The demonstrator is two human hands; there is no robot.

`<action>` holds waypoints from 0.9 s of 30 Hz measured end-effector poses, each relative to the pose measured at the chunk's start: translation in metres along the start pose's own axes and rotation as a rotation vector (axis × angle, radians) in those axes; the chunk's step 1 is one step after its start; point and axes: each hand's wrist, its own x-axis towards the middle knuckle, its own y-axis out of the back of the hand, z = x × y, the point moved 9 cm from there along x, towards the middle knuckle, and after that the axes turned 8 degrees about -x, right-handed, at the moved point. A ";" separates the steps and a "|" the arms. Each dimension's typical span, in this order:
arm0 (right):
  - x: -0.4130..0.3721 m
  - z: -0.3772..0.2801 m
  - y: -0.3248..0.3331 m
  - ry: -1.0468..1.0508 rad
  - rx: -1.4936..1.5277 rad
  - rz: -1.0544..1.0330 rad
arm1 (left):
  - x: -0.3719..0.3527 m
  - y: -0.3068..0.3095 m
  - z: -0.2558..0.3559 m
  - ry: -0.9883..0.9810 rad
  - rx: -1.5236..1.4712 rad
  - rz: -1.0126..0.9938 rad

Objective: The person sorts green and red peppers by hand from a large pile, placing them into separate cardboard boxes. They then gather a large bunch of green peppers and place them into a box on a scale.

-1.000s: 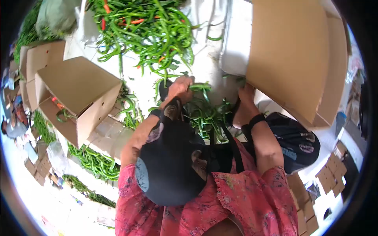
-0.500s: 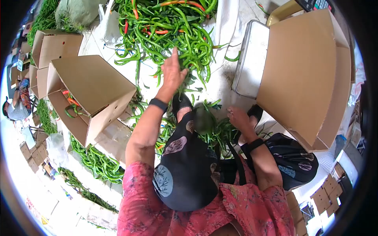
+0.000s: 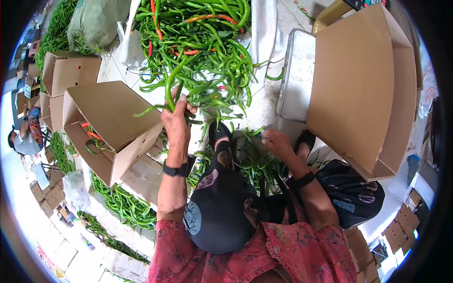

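My left hand (image 3: 177, 123) is closed around a few long green chili peppers (image 3: 171, 87); one points up and another sticks out to the left. It is at the near left edge of a big heap of green chili peppers (image 3: 207, 42) with some red ones mixed in. Blurred peppers and leaves (image 3: 214, 101) lie just right of this hand. My right hand (image 3: 279, 145) is curled, fingers together, above more green peppers (image 3: 257, 162) on the floor between my feet. Whatever its fingers hold, if anything, is hidden.
On the left stands an open cardboard box (image 3: 113, 113) with a few red and green peppers inside. A large cardboard box (image 3: 354, 89) is on the right, beside a metal-rimmed tray (image 3: 295, 75). More peppers (image 3: 122, 203) lie behind the left box. Another person (image 3: 28, 134) is at far left.
My left hand has drawn back and left from the heap and now grips green peppers. Peppers near the heap's edge have shifted. My right hand has moved slightly left.
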 end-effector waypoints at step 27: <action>-0.003 -0.010 -0.015 -0.044 0.096 -0.014 | 0.005 -0.001 -0.128 -0.746 1.665 -0.736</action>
